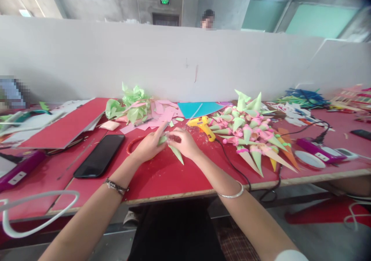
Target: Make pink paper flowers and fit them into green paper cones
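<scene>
My left hand (pixel 150 145) and my right hand (pixel 184 142) meet over the red table (pixel 162 176), both pinching a small green paper cone (pixel 176 152) whose tip points down and right. Pink paper shows at the cone's wide end between my fingers. A yellow glue gun (pixel 203 126) lies just beyond my right hand, its black cord trailing off the table's front edge. A pile of finished green, pink and orange cones (pixel 252 137) lies to the right of my right hand.
A black phone (pixel 100 155) lies left of my left hand. Green and pink paper scraps (pixel 139 112) and a blue sheet (pixel 199 108) sit at the back by the white partition (pixel 174 60). Purple tools (pixel 314 149) and cables lie at both sides.
</scene>
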`<state>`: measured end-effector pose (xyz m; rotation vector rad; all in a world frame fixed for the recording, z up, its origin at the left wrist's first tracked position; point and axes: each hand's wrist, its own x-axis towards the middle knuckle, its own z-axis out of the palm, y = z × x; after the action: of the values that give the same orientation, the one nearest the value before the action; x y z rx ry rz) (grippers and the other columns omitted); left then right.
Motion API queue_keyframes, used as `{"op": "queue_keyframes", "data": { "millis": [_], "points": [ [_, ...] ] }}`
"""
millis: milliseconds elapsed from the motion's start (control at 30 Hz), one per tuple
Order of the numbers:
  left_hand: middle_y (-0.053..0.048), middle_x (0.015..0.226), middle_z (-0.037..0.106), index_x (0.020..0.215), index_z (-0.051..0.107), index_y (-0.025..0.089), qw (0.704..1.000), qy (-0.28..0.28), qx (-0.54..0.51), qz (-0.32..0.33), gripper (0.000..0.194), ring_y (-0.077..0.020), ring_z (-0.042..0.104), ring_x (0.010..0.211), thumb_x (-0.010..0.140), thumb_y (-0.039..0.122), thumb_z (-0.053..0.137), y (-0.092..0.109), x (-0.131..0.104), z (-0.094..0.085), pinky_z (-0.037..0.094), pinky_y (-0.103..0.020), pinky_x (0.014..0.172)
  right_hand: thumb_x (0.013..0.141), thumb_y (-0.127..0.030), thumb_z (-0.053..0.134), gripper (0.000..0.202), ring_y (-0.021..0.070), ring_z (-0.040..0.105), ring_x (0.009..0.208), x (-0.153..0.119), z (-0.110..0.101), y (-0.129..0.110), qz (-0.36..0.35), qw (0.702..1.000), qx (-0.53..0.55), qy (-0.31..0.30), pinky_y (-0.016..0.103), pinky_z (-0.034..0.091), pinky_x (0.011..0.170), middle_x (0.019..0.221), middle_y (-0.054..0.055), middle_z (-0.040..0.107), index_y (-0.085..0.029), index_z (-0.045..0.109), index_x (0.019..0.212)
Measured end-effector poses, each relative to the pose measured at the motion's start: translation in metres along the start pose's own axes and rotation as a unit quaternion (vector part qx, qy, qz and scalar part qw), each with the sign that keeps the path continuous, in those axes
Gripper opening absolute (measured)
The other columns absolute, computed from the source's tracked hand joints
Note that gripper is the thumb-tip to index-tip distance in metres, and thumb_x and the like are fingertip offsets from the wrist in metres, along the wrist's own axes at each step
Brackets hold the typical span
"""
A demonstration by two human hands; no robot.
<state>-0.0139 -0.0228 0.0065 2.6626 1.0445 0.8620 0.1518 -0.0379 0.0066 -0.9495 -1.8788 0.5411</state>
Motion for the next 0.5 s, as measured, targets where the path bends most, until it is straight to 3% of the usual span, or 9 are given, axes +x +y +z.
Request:
{"op": "queue_keyframes", "data": {
  "millis": [300, 500],
  "points": [
    [-0.011, 0.11, 0.059, 0.137, 0.011, 0.016, 1.0, 0.009, -0.009, -0.004, 0.066, -0.0208, 0.056, 0.098, 0.08, 0.024, 0.042, 0.006, 0.003, -0.002, 0.043, -0.03, 0.081, 0.074, -0.016, 0.055, 0.006, 0.0108, 0.051, 0.065, 0.0, 0.0, 0.001, -0.007, 0.999, 0.025, 0.03, 0.023, 0.041, 0.058, 0.072, 0.0, 0.051, -0.017, 0.06, 0.076],
    [-0.011, 0.114, 0.057, 0.133, 0.023, 0.015, 1.0, -0.006, 0.01, -0.019, 0.058, -0.0207, 0.055, 0.101, 0.079, 0.024, 0.042, 0.011, 0.004, -0.006, 0.042, -0.03, 0.082, 0.072, -0.015, 0.053, 0.007, 0.0119, 0.052, 0.064, 0.001, -0.002, 0.002, -0.002, 0.997, 0.037, 0.068, 0.023, 0.042, 0.057, 0.069, 0.0, 0.053, -0.016, 0.059, 0.07]
  ]
}}
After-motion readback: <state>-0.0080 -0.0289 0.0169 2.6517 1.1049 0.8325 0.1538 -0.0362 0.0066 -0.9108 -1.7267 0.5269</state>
